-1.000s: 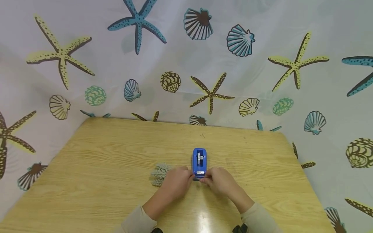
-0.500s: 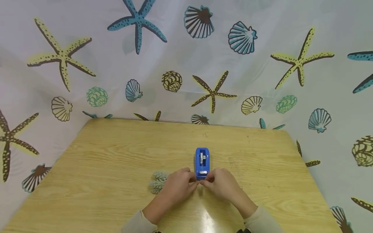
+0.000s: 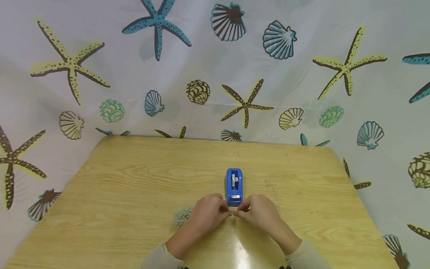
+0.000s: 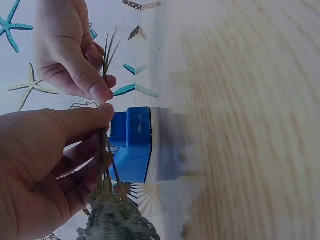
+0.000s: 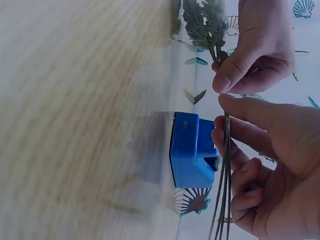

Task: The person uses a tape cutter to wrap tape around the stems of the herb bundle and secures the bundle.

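A bunch of grey-green dried flowers [image 3: 182, 216] on thin stems is held crosswise between both hands, above the table in front of the blue tape dispenser [image 3: 234, 186]. My left hand [image 3: 206, 213] pinches the stems just below the flower heads [image 4: 117, 220], which point left. Farther along, my right hand [image 3: 262, 215] pinches the same stems [image 5: 225, 175] between thumb and fingers, and their bare ends stick out past it. The thumb tips of the two hands nearly meet. Whether tape lies under the fingers cannot be made out.
The dispenser stands on the wooden table [image 3: 144, 179], its cutter end towards the hands. Behind and beside the table hangs a white cloth [image 3: 208, 67] printed with starfish and shells.
Both hands have drawn slightly back from the dispenser's front end, and their fingertips have come closer together. The flower heads have moved towards the person. The dispenser stays standing.
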A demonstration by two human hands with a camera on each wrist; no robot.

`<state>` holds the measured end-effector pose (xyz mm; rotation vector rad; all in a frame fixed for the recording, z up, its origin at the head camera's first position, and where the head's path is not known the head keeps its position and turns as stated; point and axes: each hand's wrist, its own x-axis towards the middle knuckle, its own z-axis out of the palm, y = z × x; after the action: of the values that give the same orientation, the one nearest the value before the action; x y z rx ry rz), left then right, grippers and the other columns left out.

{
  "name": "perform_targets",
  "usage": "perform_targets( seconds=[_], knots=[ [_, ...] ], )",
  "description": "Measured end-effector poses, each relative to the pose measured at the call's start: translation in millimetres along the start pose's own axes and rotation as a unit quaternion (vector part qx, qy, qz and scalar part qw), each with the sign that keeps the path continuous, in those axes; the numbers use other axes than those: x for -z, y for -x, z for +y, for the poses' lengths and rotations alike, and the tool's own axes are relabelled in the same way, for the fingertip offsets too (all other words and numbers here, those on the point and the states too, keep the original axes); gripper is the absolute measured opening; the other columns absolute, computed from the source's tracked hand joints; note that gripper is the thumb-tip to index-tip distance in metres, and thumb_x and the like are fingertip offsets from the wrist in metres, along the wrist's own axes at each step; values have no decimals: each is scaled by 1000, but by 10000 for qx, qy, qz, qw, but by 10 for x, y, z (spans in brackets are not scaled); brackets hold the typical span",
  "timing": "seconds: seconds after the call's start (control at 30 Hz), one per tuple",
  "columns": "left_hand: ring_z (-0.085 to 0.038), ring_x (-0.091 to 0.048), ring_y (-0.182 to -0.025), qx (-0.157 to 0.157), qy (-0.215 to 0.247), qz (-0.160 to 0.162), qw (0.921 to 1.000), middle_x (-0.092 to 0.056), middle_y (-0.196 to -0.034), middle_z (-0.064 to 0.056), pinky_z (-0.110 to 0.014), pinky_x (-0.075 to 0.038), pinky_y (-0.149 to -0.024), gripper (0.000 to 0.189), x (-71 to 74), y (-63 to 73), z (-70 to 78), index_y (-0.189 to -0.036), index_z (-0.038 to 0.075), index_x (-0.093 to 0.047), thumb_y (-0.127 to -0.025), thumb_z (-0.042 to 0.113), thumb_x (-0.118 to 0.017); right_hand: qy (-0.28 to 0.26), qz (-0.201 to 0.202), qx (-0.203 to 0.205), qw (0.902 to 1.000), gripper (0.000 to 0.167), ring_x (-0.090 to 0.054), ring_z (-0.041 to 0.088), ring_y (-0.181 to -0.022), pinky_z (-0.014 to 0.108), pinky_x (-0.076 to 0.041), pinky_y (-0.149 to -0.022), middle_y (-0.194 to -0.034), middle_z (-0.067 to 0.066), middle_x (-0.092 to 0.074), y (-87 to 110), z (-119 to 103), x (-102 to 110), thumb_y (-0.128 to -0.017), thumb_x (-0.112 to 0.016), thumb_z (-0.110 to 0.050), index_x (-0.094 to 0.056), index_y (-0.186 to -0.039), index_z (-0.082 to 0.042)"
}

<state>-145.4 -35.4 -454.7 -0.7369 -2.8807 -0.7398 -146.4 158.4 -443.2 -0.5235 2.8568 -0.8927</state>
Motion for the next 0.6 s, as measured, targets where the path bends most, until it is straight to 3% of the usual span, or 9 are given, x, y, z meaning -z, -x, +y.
perform_targets(
  seconds=[0.27, 0.6],
  knots=[
    [-2, -53, -67, -345, 45, -593, 9976, -64, -76, 6, -18, -48, -64, 7, 35, 5, 34, -82, 14, -80, -83, 21, -81, 390, 26, 260, 9989, 13, -62, 1, -69, 20, -47, -60, -79, -12, -75, 116, -14, -2, -83, -80, -34, -77, -75, -24],
    [-3, -52, -65, -677, -346, -1294, 9887, -62, -69, 9, -19, -48, -64, 16, 12, 46, 117, -69, 17, -73, -81, 23, -82, 1144, -253, 281, 9927, 12, -62, 9, -69, 33, -50, -59, -76, -8, -69, 340, -14, 17, -81, -81, -28, -73, -74, -23]
  ],
)
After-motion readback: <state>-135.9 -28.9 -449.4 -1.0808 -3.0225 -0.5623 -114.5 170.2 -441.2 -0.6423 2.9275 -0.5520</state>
